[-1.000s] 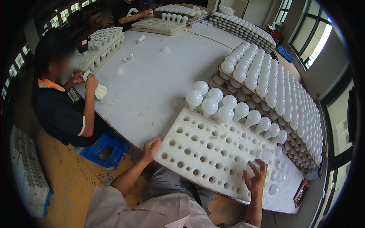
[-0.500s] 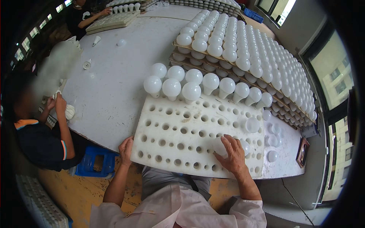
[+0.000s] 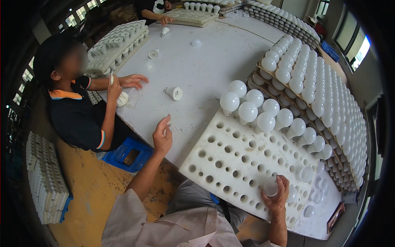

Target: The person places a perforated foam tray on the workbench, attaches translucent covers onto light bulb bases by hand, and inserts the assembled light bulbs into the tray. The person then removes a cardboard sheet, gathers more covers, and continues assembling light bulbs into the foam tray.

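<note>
My right hand (image 3: 277,199) grips a frosted bulb cover (image 3: 269,186) just over the white foam tray (image 3: 227,197). That tray is full of round holes and lies tilted at the table's front edge. Another bulb cover (image 3: 292,194) is right beside my fingers, and one more cover (image 3: 306,174) rests near the tray's right side. My left hand (image 3: 162,138) is raised over the table edge, left of the tray, its fingers apart and holding nothing. Beyond it a white bulb base (image 3: 176,93) lies on its side. Several assembled bulbs (image 3: 247,111) stand along the tray's far edge.
Layered stacks of bulbs (image 3: 319,90) rise at the right. Loose covers (image 3: 316,196) lie beside the tray. A co-worker (image 3: 78,107) at the left stretches a hand (image 3: 134,81) over the white table (image 3: 197,66). A blue stool (image 3: 127,155) and foam trays (image 3: 47,181) are below.
My view has swung left. My left hand has let go of the tray's edge and risen open. A bulb base now lies on the table, and the co-worker's hand is stretched out toward it.
</note>
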The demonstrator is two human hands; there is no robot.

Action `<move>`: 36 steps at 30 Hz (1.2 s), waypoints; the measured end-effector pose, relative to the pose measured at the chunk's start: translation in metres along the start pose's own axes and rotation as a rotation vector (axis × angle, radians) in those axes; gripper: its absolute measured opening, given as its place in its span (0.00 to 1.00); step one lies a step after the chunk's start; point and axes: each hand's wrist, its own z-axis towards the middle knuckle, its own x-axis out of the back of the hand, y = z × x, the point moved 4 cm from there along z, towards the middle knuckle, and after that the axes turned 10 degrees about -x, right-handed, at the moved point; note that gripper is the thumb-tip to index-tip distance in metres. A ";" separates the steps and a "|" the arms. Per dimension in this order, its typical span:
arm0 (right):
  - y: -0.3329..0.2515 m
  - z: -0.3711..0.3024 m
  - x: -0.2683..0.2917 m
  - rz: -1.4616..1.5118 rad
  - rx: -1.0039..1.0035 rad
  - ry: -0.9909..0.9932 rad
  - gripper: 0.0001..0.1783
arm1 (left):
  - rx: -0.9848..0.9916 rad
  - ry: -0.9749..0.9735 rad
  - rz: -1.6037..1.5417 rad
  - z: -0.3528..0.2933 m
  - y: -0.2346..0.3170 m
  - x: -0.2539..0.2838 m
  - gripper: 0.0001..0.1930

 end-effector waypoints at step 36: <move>0.003 0.002 -0.019 0.799 -0.353 -0.396 0.46 | 0.233 -1.365 -0.557 -0.066 0.187 -0.155 0.24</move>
